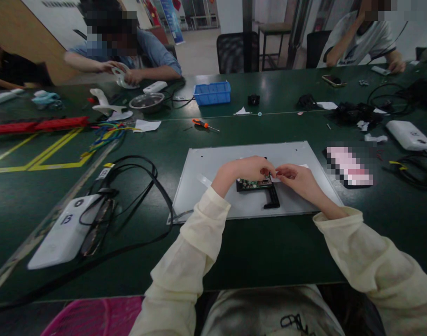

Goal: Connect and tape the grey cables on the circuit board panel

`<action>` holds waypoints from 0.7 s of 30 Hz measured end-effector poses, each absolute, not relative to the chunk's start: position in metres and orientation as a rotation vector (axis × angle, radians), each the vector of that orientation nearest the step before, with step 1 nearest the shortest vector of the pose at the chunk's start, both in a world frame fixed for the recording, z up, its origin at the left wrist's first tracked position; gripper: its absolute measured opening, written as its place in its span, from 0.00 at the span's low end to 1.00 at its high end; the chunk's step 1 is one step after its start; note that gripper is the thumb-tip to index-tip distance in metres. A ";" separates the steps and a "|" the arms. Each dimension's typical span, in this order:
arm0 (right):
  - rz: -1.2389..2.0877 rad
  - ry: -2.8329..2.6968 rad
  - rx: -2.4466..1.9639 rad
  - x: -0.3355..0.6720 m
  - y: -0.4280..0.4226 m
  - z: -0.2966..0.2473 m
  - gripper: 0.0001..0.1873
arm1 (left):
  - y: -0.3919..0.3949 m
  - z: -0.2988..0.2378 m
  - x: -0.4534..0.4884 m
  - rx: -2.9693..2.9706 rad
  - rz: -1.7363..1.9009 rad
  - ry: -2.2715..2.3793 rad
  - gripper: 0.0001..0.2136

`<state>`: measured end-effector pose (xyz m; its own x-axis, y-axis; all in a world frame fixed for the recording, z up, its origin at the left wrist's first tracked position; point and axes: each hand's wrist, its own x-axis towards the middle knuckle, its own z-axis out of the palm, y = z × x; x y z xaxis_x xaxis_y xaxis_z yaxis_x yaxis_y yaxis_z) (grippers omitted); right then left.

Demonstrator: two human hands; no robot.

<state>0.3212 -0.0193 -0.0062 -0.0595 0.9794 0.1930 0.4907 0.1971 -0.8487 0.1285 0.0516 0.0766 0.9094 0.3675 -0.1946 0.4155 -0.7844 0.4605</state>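
Note:
A green circuit board in a black plastic frame lies on a white panel before me. My left hand reaches over the board, its fingers closed in a pinch at the board's right end; what they grip is hidden. Just right of it, my right hand is also pinched, its fingertips at a small white piece close to the left fingertips. Another bit of white shows behind the right hand. The fingertips of both hands nearly meet.
Left of the panel lie a white power bank and looped black cables. Beyond it are an orange-handled screwdriver, a blue bin and a metal bowl. A pink phone lies right. Other people sit across the table.

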 end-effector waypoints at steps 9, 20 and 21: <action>0.745 -1.687 -1.431 0.319 -0.020 -0.004 0.11 | 0.052 0.076 0.129 2.556 -0.167 0.578 0.20; 0.423 -1.987 -1.396 0.317 -0.024 -0.002 0.07 | 0.052 0.075 0.129 2.532 -0.119 0.591 0.16; 0.386 -2.009 -1.394 0.317 -0.024 -0.001 0.07 | 0.052 0.075 0.130 2.532 -0.118 0.590 0.17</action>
